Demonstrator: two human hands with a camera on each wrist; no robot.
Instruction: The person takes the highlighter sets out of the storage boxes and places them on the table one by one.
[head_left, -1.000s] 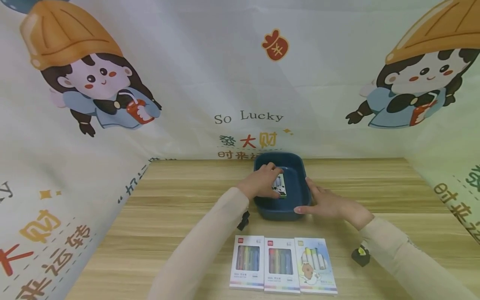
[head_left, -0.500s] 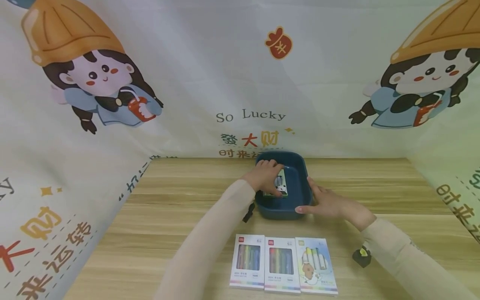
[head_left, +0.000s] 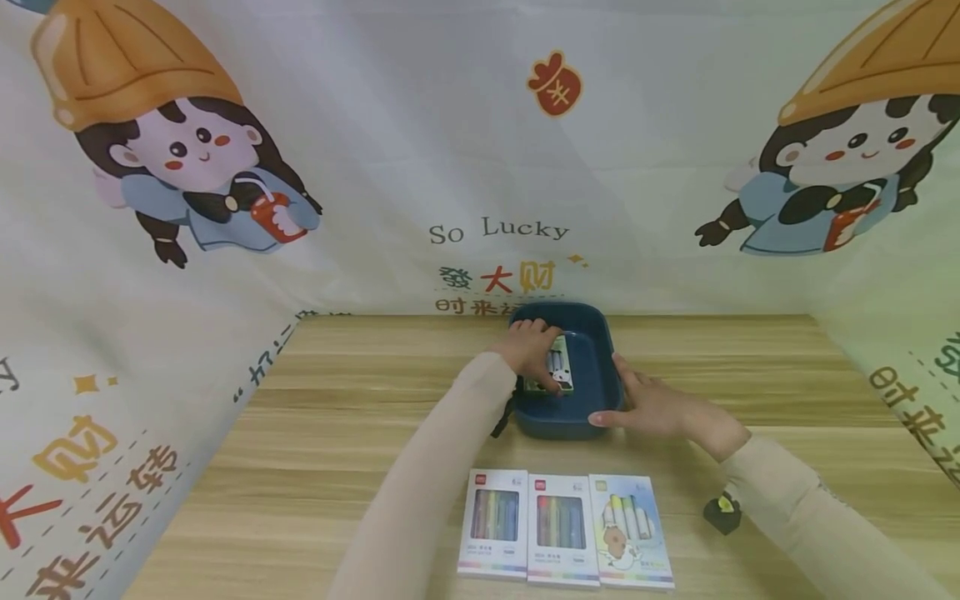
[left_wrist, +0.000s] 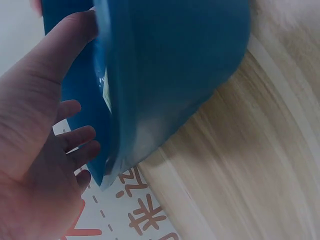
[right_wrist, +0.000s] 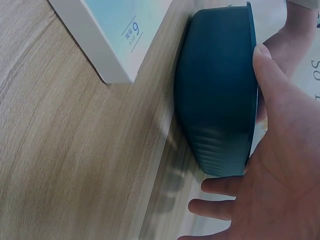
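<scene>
A dark blue plastic basin (head_left: 596, 367) stands at the back of the table. Inside it, near its left wall, lies a small green-and-white box of markers (head_left: 557, 363) with a panda picture. My left hand (head_left: 527, 348) reaches in over the left rim and grips this box, thumb at the near edge, fingers at the far edge; the palm hides much of it. My right hand (head_left: 656, 406) rests against the basin's near right corner. Its thumb (right_wrist: 270, 67) lies on the rim, and the fingers stretch along the outer wall.
Three marker boxes lie side by side in front of the basin: two white ones with windows, the left box (head_left: 493, 525) and the middle box (head_left: 562, 529), and a pale blue box (head_left: 632, 533). A printed curtain (head_left: 390, 167) hangs behind the wooden table (head_left: 360, 392).
My left wrist has shifted a little forward and right, over the basin's left rim. More of the gripped box's lower edge shows. The right hand and basin stay in place.
</scene>
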